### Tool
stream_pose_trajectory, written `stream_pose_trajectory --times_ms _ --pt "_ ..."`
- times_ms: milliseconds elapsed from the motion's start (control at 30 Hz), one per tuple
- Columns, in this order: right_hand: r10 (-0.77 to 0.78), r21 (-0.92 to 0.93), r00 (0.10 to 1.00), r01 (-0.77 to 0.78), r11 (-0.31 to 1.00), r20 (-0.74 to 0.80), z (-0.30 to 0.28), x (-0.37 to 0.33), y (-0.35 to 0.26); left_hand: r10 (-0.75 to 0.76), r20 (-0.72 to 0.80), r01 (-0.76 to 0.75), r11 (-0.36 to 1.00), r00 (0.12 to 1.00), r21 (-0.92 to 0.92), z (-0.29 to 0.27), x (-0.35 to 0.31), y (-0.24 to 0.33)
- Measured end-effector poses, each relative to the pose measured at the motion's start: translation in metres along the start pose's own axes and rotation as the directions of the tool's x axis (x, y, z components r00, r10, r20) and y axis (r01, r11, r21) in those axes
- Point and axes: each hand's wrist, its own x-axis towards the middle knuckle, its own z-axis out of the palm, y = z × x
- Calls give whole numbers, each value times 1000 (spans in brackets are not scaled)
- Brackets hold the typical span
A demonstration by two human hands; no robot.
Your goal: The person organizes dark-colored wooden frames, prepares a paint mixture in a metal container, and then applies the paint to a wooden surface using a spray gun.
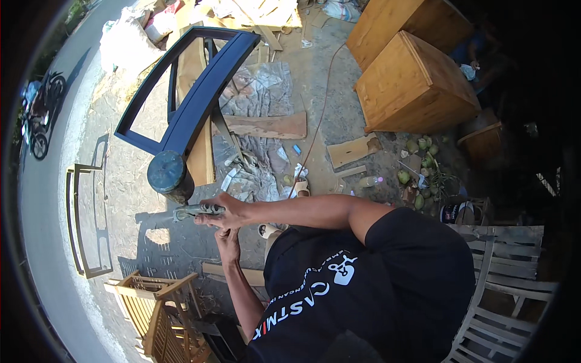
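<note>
My right hand (224,210) is wrapped round a spray gun (192,212) with a dark, paint-stained round cup (169,172) on top. The nozzle end points left. Just below it, my left hand (227,243) is closed close under the right one; whatever it holds is hidden. Beyond the cup, a dark blue wooden frame (193,124) with open panels stands tilted, its lower end partly behind the cup. A thin reddish hose (324,115) runs along the ground and passes out of sight behind my right forearm.
Plastic sheeting (260,91) and wooden boards (272,126) lie on the ground. Wooden cabinets (417,88) stand at the far right, near green coconuts (426,163). Slatted chairs (151,308) are at the near left, and a slim frame (75,224) is by the road. A motorcycle (42,115) is on the road.
</note>
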Motion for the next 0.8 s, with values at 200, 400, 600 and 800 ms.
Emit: stream_pose_trajectory --times_ms 200,400,600,800 --pt "-52 8 999 52 999 -8 9 4 0 86 28 -88 992 996 89 -18 12 -2" --pt "-90 -54 996 90 994 -2 -3 1 -1 54 80 -62 992 995 106 -4 16 13" --pt "-63 -140 998 60 988 -20 -3 -1 5 124 59 -130 984 991 120 4 16 8" --pt "5 29 998 -7 1000 61 8 12 -12 40 64 -52 980 997 192 -26 9 16"
